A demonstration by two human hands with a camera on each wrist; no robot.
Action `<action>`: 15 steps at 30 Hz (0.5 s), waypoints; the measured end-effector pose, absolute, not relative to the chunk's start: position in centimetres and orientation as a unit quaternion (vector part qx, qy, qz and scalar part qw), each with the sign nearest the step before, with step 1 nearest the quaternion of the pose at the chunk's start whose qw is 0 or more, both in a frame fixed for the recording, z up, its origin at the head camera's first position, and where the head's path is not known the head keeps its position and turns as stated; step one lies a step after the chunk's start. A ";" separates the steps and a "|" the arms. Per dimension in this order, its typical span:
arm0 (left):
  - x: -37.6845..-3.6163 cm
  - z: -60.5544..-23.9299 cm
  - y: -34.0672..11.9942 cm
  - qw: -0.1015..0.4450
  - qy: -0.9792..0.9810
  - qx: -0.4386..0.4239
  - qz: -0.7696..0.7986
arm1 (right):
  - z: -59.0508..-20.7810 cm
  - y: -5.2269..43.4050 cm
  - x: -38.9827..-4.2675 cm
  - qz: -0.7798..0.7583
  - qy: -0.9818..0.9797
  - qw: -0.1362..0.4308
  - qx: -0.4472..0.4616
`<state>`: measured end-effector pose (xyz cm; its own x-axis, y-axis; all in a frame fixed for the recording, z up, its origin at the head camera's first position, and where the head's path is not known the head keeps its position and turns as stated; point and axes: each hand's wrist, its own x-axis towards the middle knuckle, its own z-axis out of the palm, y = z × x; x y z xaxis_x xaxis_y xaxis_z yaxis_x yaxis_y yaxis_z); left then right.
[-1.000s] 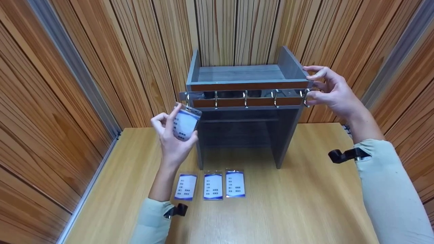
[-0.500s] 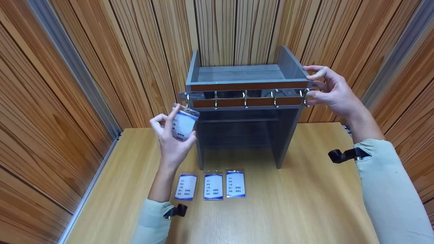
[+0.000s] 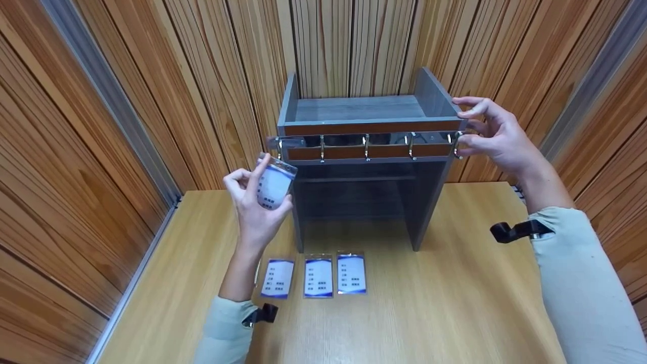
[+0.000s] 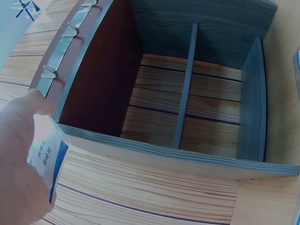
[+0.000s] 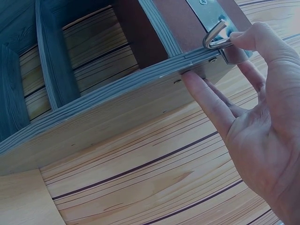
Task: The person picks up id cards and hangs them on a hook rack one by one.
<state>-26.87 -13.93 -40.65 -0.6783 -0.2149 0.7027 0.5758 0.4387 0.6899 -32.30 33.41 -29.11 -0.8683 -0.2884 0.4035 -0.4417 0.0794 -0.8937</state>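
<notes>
In the head view my left hand (image 3: 257, 210) holds a clear ID badge holder (image 3: 275, 186) with a blue-and-white card, gripped between fingers and thumb. Its slotted top edge is just below the leftmost hook (image 3: 279, 146) of a metal hook rail (image 3: 343, 140). Whether badge and hook touch, I cannot tell. The rail runs across the front of a small grey shelf (image 3: 354, 122). At the rail's other end, my right hand (image 3: 498, 134) has its thumb by the last hook (image 5: 216, 35) and a finger against the shelf's side; it appears to pinch the rail end.
Three more badges, the left one (image 3: 277, 278), the middle one (image 3: 318, 278) and the right one (image 3: 351, 274), lie flat on the wooden table (image 3: 429, 313) before the shelf. A sliver of another shows beside my left forearm. Wood-panelled walls (image 3: 227, 76) enclose the back and sides.
My left hand and its badge have shifted very slightly left since the first frame. The right hand stays in place on the shelf and rail.
</notes>
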 end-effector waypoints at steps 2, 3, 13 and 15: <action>-26.8 -40.5 -14.0 0.378 -0.760 -0.118 -0.515 | -29.1 33.4 -32.3 0.630 -0.733 0.061 0.249; -26.7 -40.4 -14.1 0.375 -0.762 -0.117 -0.514 | -29.1 33.4 -32.3 0.629 -0.734 0.061 0.249; -25.4 -38.6 -14.5 0.324 -0.798 -0.095 -0.499 | -29.0 33.4 -32.4 0.632 -0.729 0.057 0.258; -25.4 -38.2 -14.5 0.316 -0.804 -0.093 -0.494 | -28.9 33.6 -32.3 0.631 -0.730 0.059 0.256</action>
